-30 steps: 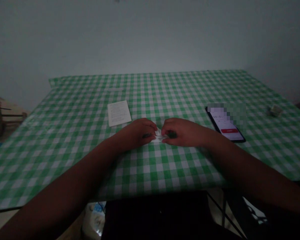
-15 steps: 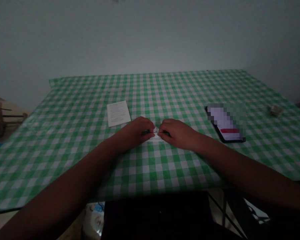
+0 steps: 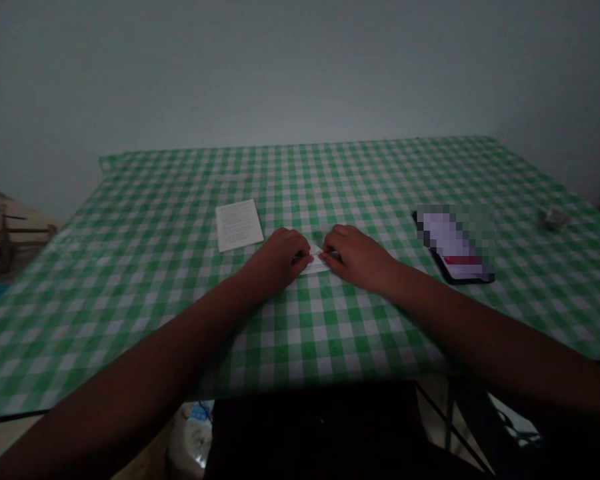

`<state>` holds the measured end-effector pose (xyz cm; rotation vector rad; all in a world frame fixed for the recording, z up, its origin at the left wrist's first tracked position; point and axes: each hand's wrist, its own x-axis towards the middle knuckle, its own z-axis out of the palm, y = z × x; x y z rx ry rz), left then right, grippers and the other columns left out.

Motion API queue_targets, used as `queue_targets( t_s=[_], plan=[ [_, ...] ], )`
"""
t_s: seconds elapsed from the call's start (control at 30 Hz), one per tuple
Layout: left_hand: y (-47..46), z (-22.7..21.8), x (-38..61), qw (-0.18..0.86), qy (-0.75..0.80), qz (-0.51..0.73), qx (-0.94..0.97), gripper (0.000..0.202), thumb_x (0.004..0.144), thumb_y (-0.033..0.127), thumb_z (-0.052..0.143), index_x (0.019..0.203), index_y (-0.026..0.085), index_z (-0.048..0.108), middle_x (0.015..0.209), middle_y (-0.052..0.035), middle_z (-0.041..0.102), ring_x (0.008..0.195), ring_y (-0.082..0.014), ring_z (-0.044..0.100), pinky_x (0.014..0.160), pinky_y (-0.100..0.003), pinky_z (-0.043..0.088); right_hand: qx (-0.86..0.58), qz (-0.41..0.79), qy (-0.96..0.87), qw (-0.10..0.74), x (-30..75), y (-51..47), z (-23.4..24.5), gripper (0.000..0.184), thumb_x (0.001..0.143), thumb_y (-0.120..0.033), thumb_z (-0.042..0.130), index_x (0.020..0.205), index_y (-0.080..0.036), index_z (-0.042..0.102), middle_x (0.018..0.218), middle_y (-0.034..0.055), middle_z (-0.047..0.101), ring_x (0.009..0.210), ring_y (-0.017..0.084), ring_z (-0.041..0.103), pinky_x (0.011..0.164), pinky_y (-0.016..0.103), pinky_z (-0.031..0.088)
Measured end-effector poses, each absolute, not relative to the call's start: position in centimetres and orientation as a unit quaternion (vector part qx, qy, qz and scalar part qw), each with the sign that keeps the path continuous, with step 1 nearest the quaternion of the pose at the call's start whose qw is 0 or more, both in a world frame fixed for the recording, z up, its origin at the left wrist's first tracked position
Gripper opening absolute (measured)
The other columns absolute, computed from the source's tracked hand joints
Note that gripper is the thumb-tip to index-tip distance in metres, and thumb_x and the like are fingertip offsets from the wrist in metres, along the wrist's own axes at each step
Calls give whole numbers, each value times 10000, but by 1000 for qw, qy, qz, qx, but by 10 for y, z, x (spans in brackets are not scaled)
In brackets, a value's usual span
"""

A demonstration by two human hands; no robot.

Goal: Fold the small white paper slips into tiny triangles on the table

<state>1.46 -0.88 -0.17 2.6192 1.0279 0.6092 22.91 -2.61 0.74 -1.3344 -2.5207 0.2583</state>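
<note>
Dim room, pale wall (image 3: 300, 73) behind table in green-and-white checked tablecloth (image 3: 300, 333); clock directions read from folded white paper (image 3: 314, 266), low on cloth at center. Wooden frame (image 3: 3, 233) stands beyond table edge, 9 o'clock. Printed sheet (image 3: 239, 225) lies flat at 10. Left hand (image 3: 283, 257), at 9, pinches paper's left end, thumb against curled fingers. Right hand (image 3: 353, 257), at 3, pinches right end likewise. Farther along 3, phone (image 3: 453, 247) lies face up, partly pixelated; beyond, small object (image 3: 554, 217), too blurred to name.
</note>
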Motion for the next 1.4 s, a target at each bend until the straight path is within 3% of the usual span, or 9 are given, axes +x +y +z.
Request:
queue_targets(
  t_s=[0.3, 0.53, 0.83, 1.03, 1.4],
  plan=[
    [-8, -3, 15, 105, 332, 193, 917, 138, 957, 218, 576, 972, 181, 708, 1025, -63, 693, 977, -213, 589, 944, -414, 452, -466, 75, -871, 138, 230, -28, 4, 185, 974, -324, 510, 950, -162, 596, 960, 102, 592, 935, 245, 537, 854, 382, 431],
    [-5, -1, 12, 145, 330, 195, 912, 139, 937, 259, 618, 995, 206, 733, 1056, -55, 705, 1019, -214, 604, 963, -407, 452, -491, 77, -857, 135, 230, -30, 2, 229, 968, -386, 523, 976, -168, 590, 1013, 125, 595, 966, 270, 532, 888, 422, 428],
    [-4, -6, 19, 160, 377, 223, 884, 113, 879, 316, 717, 871, 204, 730, 952, -29, 714, 927, -192, 629, 913, -387, 454, -519, 85, -840, 137, 228, -31, 2, 280, 949, -451, 554, 979, -175, 589, 1055, 134, 594, 994, 283, 533, 882, 428, 439],
    [1, 1, 13, 193, 349, 197, 896, 87, 882, 233, 677, 954, 204, 717, 1032, -42, 706, 1021, -206, 635, 993, -429, 449, -511, 109, -843, 129, 237, -25, 3, 268, 938, -441, 588, 1003, -181, 586, 1063, 123, 600, 1027, 282, 544, 893, 428, 445],
    [8, 11, -7, 260, 271, 139, 916, 298, 909, 144, 573, 1175, 222, 682, 1267, -70, 653, 1200, -210, 587, 1107, -449, 414, -515, 181, -833, 92, 253, -18, 21, 201, 892, -356, 669, 972, -186, 599, 1035, 105, 604, 973, 266, 577, 857, 416, 474]
  ],
)
